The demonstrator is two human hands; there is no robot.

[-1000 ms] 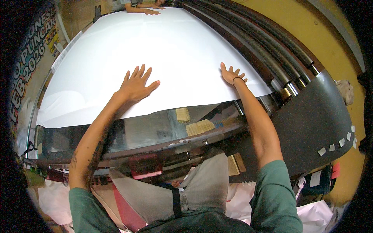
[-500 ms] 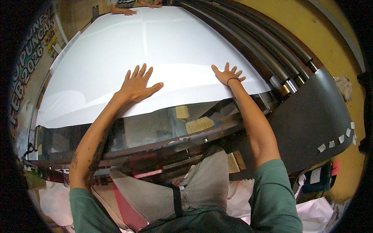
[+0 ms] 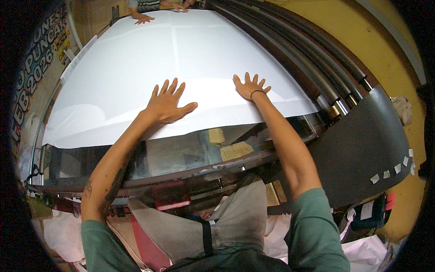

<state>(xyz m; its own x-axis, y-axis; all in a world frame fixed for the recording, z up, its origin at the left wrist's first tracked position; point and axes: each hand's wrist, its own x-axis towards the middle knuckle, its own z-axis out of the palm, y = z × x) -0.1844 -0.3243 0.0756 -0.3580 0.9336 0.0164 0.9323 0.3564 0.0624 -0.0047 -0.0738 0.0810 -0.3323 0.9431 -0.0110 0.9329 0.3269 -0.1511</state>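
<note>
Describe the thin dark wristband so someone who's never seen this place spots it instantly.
Find the big white sheet spread over the dark-framed, glass-topped table. Near its closer edge, go to the spread right hand and down to its wrist. The thin dark wristband loops there, while the left hand has none at its wrist.

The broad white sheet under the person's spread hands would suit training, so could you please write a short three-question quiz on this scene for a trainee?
1. Multiple choice: On which side of the broad, thin white sheet do the long, dark cylindrical rollers run?
A) The person's left
B) The person's right
C) Between the person and the sheet

2. True or false: The person's left hand is clenched into a fist.

3. Fill in: The person's thin, dark, loop-shaped wristband is on the ____ wrist.

Key: 1. B; 2. False, its fingers are spread; 3. right.
</note>
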